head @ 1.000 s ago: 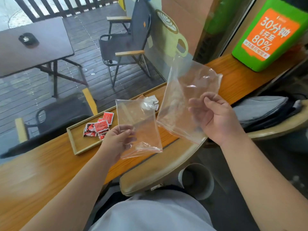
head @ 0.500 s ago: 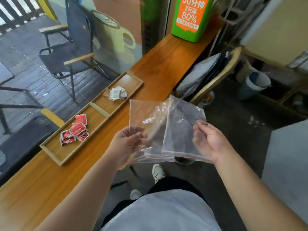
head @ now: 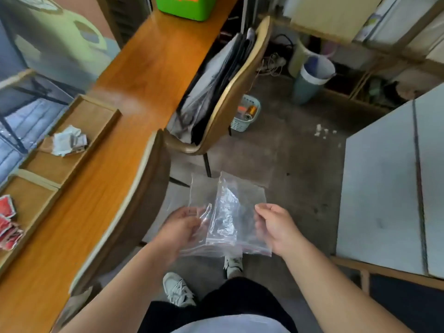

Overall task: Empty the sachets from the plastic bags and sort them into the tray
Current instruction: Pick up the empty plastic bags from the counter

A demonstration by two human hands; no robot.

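Two empty clear plastic bags (head: 225, 212) overlap in front of me, held over the floor away from the counter. My left hand (head: 182, 224) pinches their left side and my right hand (head: 274, 227) grips their right side. The wooden tray (head: 72, 162) lies on the counter at the left. White sachets (head: 67, 140) fill its middle compartment and red sachets (head: 7, 219) lie in the near one at the frame's left edge. The far compartment holds nothing.
The orange wooden counter (head: 144, 75) runs along the left, with a green box (head: 187, 6) at its far end. A chair (head: 230, 92) with bags on it stands ahead; a chair back (head: 134, 195) sits near my left arm. A grey table (head: 389, 188) is right.
I have turned right, away from the counter. The two bags, held apart a second ago, are now together and overlapped low over the floor.
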